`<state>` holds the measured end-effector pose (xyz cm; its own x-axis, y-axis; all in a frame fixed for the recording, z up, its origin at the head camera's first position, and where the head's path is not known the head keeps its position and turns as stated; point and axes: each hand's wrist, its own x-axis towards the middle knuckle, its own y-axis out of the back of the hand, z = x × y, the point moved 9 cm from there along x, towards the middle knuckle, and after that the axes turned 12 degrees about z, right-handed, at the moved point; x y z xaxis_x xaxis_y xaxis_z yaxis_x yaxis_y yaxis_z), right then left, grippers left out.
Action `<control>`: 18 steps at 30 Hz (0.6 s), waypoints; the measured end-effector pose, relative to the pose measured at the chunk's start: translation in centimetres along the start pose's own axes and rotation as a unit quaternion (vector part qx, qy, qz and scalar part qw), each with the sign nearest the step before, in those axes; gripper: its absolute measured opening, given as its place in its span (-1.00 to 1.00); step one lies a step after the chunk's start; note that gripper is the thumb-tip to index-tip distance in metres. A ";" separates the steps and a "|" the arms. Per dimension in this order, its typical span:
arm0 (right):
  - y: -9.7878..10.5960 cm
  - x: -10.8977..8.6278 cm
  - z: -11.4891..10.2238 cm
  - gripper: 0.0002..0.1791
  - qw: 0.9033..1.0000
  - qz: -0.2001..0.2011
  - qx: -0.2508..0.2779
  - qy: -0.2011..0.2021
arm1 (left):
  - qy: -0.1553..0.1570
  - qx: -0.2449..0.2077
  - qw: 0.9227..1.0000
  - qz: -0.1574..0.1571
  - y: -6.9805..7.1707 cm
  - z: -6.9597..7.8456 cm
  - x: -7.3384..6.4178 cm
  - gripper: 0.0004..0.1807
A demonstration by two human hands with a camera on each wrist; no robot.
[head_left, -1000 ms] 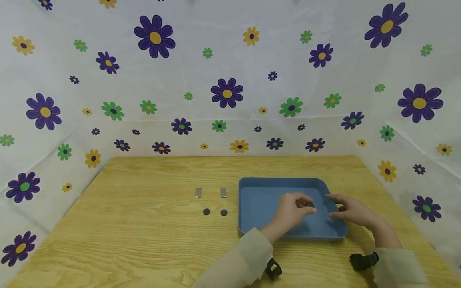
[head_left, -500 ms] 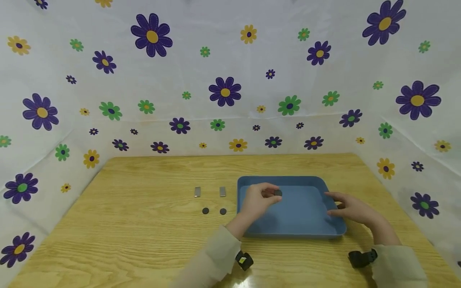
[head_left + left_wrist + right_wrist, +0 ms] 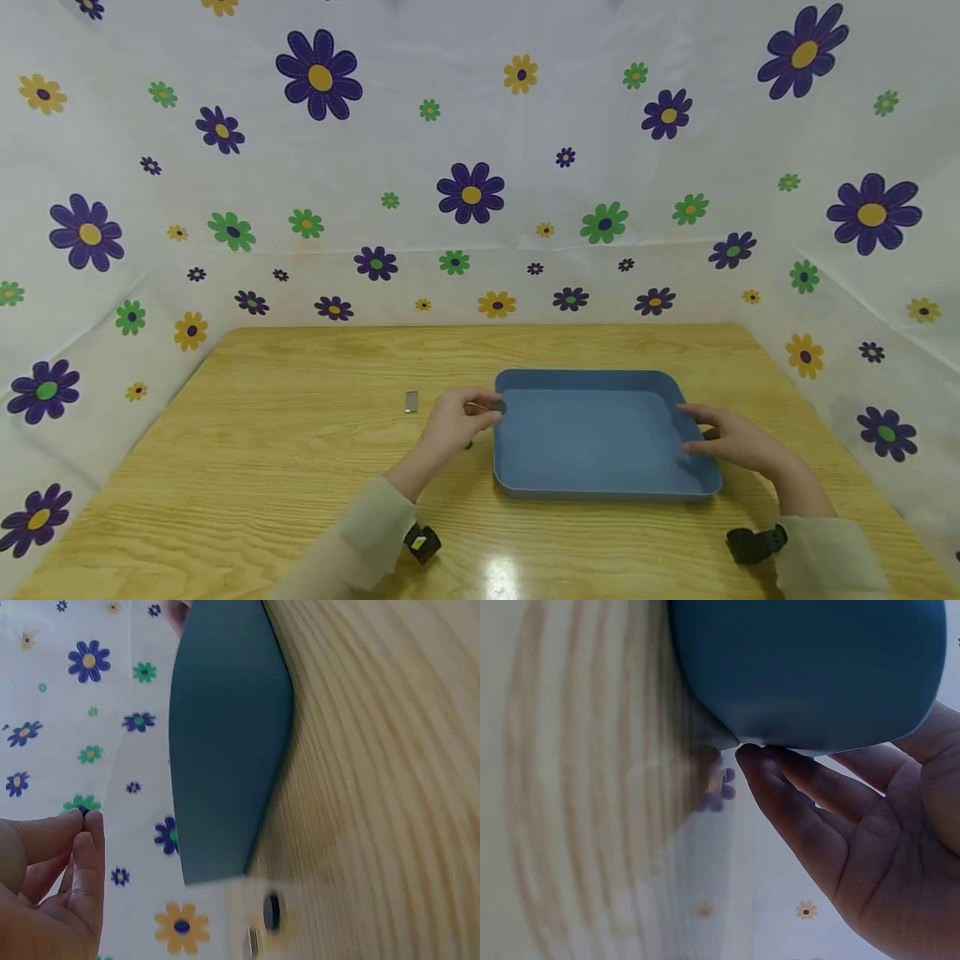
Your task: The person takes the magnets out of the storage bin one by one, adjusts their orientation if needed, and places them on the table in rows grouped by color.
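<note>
In the head view my left hand (image 3: 452, 425) pinches a small dark disc (image 3: 498, 407) between thumb and fingertips, in the air at the left rim of a blue tray (image 3: 585, 492). My right hand (image 3: 738, 437) holds the tray's right wall, with fingers curled over the rim. Seen from the right wrist, several fingertips (image 3: 754, 754) lie against the tray's outer side. On the table, a flat silver piece (image 3: 412, 402) lies left of the left hand. Another dark disc (image 3: 271, 911) and a silver piece (image 3: 252, 941) show beyond the tray's edge in the left wrist view.
A wooden table (image 3: 262, 467) carries everything. White cloth with printed flowers (image 3: 470, 193) hangs at the back and both sides. The tray's walls rise a little above the table.
My left hand has moved left across the tray with the disc still pinched, now covering most of the small pieces beside the tray. My right hand has stayed at the tray.
</note>
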<state>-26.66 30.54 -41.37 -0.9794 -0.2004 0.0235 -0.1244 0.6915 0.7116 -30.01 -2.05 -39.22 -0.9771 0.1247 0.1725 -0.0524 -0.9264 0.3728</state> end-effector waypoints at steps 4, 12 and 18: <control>0.1 0.1 0.0 -0.25 1.000 0.000 0.002 0.000 | -0.001 0.015 1.000 0.015 2.5 -1.0 0.2 -0.74; 0.1 0.2 0.1 -0.24 1.000 0.004 -0.008 -0.001 | 0.021 0.113 0.992 0.046 7.0 -4.3 0.4 -0.80; -0.2 0.1 0.4 -0.23 1.000 -0.004 -0.008 -0.008 | 0.026 0.176 0.984 0.028 9.1 -6.7 0.4 -0.82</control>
<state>-26.79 30.66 -41.75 -0.9808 -0.1950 0.0070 -0.1299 0.6792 0.7224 -32.24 -12.80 -41.86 -0.9860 0.0505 0.1591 0.0677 -0.7499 0.6580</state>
